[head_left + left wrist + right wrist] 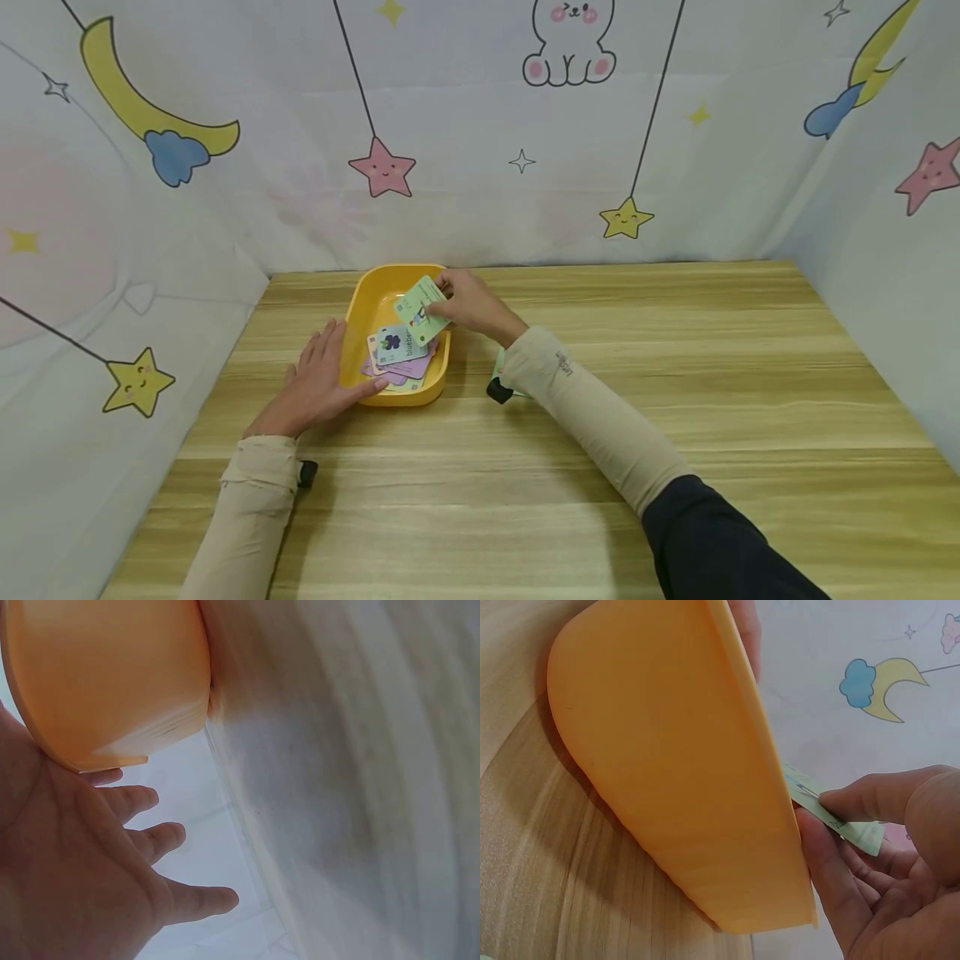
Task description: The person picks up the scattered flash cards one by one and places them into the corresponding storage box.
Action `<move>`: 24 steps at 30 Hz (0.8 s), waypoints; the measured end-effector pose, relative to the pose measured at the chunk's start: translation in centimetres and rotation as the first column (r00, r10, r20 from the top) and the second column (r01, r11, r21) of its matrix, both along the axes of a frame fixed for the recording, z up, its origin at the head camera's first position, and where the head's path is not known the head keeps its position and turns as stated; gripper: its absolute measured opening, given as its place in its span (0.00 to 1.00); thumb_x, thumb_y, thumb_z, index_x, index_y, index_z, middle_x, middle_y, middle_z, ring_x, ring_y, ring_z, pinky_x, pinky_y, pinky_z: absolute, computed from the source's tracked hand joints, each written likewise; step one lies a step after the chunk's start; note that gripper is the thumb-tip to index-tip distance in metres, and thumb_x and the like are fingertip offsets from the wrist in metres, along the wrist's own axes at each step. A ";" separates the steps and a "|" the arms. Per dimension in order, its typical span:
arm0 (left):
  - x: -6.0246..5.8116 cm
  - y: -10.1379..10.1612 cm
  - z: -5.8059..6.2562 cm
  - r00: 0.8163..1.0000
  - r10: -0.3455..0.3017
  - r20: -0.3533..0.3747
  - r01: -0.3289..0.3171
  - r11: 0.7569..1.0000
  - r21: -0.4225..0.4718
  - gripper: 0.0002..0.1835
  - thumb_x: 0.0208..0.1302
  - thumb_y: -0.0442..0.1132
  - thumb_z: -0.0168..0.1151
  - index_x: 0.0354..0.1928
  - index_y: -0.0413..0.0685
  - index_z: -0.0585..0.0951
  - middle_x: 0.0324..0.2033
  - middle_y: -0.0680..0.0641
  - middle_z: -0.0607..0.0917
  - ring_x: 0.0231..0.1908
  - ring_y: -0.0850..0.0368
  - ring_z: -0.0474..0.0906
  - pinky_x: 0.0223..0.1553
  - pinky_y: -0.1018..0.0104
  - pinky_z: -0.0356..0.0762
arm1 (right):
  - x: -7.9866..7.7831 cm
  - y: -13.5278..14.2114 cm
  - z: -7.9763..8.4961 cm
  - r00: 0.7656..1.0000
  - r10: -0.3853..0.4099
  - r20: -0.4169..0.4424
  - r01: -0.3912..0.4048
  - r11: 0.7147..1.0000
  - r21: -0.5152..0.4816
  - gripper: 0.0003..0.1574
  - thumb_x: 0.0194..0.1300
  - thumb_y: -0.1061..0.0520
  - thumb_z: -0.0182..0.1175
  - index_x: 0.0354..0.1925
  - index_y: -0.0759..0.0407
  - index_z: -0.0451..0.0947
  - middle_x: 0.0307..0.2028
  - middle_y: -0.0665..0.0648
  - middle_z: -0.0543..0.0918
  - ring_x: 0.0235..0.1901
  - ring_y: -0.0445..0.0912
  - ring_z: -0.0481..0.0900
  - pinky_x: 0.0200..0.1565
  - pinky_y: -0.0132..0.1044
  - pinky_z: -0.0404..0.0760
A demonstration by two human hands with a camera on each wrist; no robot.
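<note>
A yellow plastic bin stands near the table's back edge with several picture cards in it. On top of these lies a pale blue blueberry card, over purple and green ones. My right hand pinches a green card between thumb and fingers over the bin's right side; in the right wrist view that green card shows just past the rim. My left hand rests along the bin's left side, fingers straight and spread, thumb over the front rim. The left wrist view shows its palm against the bin's wall.
Another green card lies on the wooden table, mostly hidden under my right wrist and its black camera. White printed cloth hangs behind the table and along both sides.
</note>
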State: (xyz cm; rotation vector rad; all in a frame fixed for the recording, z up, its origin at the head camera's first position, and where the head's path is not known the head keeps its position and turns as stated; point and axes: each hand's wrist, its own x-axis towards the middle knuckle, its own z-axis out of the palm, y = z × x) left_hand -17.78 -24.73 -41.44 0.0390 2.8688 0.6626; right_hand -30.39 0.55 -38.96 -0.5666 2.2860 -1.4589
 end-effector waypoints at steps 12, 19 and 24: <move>0.0 0.0 -0.1 1.000 -0.004 -0.002 0.004 1.000 0.001 0.66 0.59 0.75 0.59 0.81 0.48 0.32 0.81 0.39 0.34 0.78 0.30 0.32 0.64 0.16 0.36 | 0.2 0.3 0.1 0.999 0.036 0.020 -0.035 0.999 -0.041 0.16 0.68 0.57 0.68 0.46 0.65 0.75 0.37 0.61 0.85 0.37 0.58 0.88 0.43 0.51 0.87; -0.1 0.0 -0.1 1.000 0.005 0.005 -0.005 1.000 0.001 0.67 0.59 0.75 0.59 0.81 0.47 0.33 0.81 0.38 0.34 0.78 0.29 0.32 0.64 0.16 0.35 | 0.3 0.5 0.2 0.997 0.069 0.039 -0.067 0.997 -0.048 0.16 0.70 0.55 0.67 0.47 0.64 0.75 0.41 0.64 0.86 0.42 0.60 0.88 0.43 0.48 0.87; -0.1 0.0 0.0 1.000 0.008 0.008 -0.008 1.000 -0.001 0.67 0.59 0.75 0.59 0.81 0.47 0.32 0.80 0.38 0.33 0.77 0.29 0.31 0.64 0.16 0.35 | 0.3 0.9 0.1 0.995 0.095 0.031 -0.093 0.992 -0.082 0.13 0.71 0.57 0.65 0.46 0.65 0.76 0.42 0.66 0.84 0.42 0.61 0.87 0.47 0.53 0.86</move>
